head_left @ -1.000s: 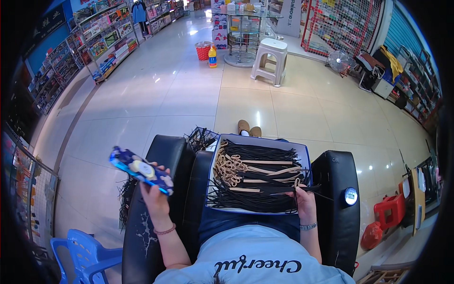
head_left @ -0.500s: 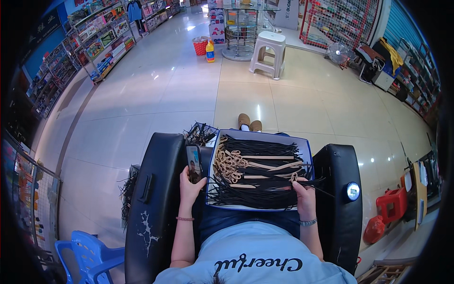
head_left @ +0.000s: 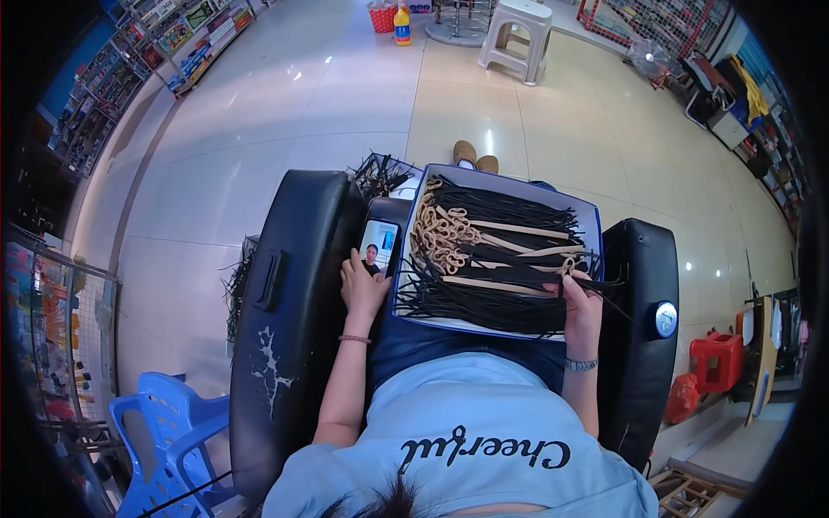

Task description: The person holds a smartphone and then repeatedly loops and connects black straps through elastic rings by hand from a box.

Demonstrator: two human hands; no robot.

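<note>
On my lap rests a shallow blue-rimmed box point(head_left: 492, 330) filled with bundles of black cords point(head_left: 509, 200). Beige looped ends point(head_left: 442, 235) cluster at its left, and several flat beige strips point(head_left: 527, 227) lie across the cords. At the box's right edge, my right hand point(head_left: 582, 304) pinches a black cord with a beige loop point(head_left: 567, 266); its loose end trails right. My left hand point(head_left: 363, 287) grips the lower part of a smartphone point(head_left: 381, 240) beside the box's left side. The phone's screen is lit and shows a person.
Black padded armrests point(head_left: 298, 250) flank me; the right one carries a round device point(head_left: 664, 319). Another box of black cords point(head_left: 382, 177) stands beyond the phone. A blue plastic chair point(head_left: 173, 414) is at lower left, a white stool point(head_left: 516, 39) ahead, a red stool point(head_left: 717, 360) at right.
The view has tipped downward, so the box and hands appear higher. My left hand has shifted slightly on the phone, whose screen now faces me more. The right hand keeps its pinch on the cord.
</note>
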